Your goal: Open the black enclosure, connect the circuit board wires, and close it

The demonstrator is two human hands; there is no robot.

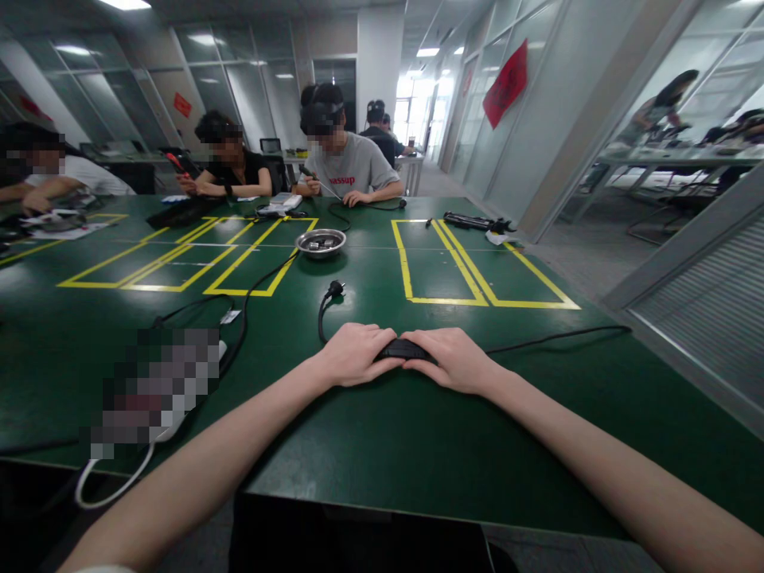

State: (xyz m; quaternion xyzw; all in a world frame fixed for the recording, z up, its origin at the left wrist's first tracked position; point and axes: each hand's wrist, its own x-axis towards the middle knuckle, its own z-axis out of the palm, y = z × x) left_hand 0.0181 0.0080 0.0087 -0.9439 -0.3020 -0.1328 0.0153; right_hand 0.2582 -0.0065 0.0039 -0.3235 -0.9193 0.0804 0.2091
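Note:
Both of my hands grip a dark, oblong, ridged object point(404, 349) just above or on the green table; its exact kind is hard to make out. My left hand point(356, 354) closes on its left end, thumb below and fingers on top. From the other side, my right hand point(452, 358) pinches the right end the same way, and the fingertips of both hands nearly meet. A black power plug point(336, 289) on a short curved cord lies just beyond my left hand. Past my right hand, a thin black cord point(558, 339) runs toward the table's right edge.
The green table point(382, 454) carries yellow tape outlines point(447, 302). Ahead stands a metal bowl point(322, 253) with small metal parts. A pixelated object point(161, 390) with a white cable lies left. Black folded gear point(477, 222) rests far right. Across sits a person in grey point(364, 163) holding a screwdriver.

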